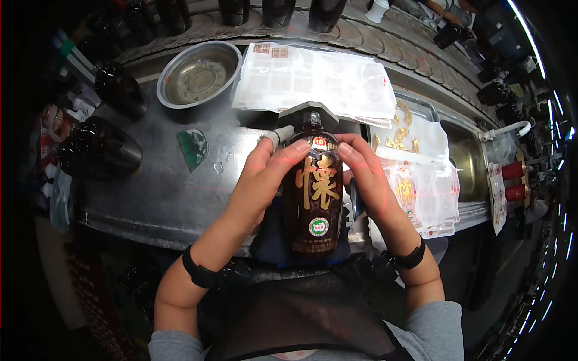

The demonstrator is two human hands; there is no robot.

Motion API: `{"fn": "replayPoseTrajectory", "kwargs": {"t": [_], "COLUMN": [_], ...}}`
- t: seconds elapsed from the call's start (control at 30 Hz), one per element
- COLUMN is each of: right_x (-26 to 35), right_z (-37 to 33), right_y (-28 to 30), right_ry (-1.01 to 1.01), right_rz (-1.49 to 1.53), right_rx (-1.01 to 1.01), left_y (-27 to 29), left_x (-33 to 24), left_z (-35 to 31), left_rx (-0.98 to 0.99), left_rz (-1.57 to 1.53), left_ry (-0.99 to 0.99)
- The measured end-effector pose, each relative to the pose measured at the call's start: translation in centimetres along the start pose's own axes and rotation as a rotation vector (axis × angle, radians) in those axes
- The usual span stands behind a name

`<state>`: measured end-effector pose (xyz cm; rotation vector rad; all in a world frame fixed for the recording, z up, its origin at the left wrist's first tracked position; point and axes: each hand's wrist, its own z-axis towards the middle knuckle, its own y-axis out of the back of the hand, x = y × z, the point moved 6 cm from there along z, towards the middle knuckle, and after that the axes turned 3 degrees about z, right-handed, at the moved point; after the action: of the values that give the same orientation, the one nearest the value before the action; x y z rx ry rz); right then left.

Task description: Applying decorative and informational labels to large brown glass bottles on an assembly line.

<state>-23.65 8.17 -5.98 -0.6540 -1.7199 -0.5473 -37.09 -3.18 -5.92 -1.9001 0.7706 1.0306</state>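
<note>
In front of me a dark brown glass bottle point(314, 207) lies tilted with its neck pointing away. It carries large gold lettering, a small red-and-gold emblem at the shoulder and a round green-and-white label point(318, 227) low down. My left hand point(263, 174) grips its left shoulder, the thumb pressed beside the emblem and the other fingers mostly hidden behind the glass. On the opposite shoulder my right hand point(367, 171) is closed, thumb and fingertips against the glass. A grey angular plate point(309, 110) shows behind the neck; a pale bit point(277, 138) sits by my left fingers.
Left on the metal bench point(162, 198) are a metal bowl point(198, 72), a green scraper-like piece point(192, 148) and dark bottles point(99, 150). White transfer sheets point(313, 78) lie behind; more gold-lettered sheets point(421, 192) lie right, before a sink point(469, 162). A slatted conveyor point(385, 39) runs behind.
</note>
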Motion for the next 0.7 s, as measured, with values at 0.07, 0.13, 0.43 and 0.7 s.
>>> {"fn": "replayPoseTrajectory", "kwargs": {"t": [0.07, 0.13, 0.43, 0.7], "right_x": [0.3, -0.2, -0.5, -0.4], "right_z": [0.6, 1.3, 1.4, 1.5], "right_y": [-0.6, -0.6, -0.7, -0.8], "right_ry": [-0.018, -0.036, -0.071, -0.076], "right_rz": [0.048, -0.025, 0.036, 0.098], "right_rx": [-0.022, -0.045, -0.057, -0.02], "left_y": [0.0, -0.1, 0.1, -0.8], "left_x": [0.6, 0.8, 1.3, 0.5], "left_z": [0.6, 0.9, 1.0, 1.0], "left_rx": [-0.001, -0.009, -0.047, -0.076], "left_rz": [0.004, 0.012, -0.076, -0.035], "left_ry": [-0.005, -0.018, -0.021, -0.001]}}
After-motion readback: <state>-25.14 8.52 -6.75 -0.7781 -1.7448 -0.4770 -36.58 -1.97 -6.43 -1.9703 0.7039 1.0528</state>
